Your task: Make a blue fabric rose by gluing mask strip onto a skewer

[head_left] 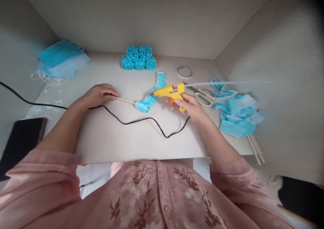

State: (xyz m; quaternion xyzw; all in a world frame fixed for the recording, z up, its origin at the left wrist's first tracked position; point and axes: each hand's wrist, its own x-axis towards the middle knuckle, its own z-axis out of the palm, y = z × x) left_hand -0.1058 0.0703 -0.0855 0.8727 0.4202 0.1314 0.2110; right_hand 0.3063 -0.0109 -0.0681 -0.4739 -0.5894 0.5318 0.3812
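My left hand pinches one end of a thin wooden stick. The stick's other end meets a pleated blue fabric strip, which lies on the table and bends up towards the back. In my right hand is a yellow hot glue gun, its nozzle pointing left over the strip. Whether the nozzle touches the strip I cannot tell. A long clear glue stick juts out of the gun's back to the right. The gun's black cord runs left across the table, under my left arm.
Several rolled blue fabric flowers are stacked at the back. Blue face masks lie back left, a black phone front left. Right of the gun are scissors, a tape ring, blue fabric pieces and wooden sticks.
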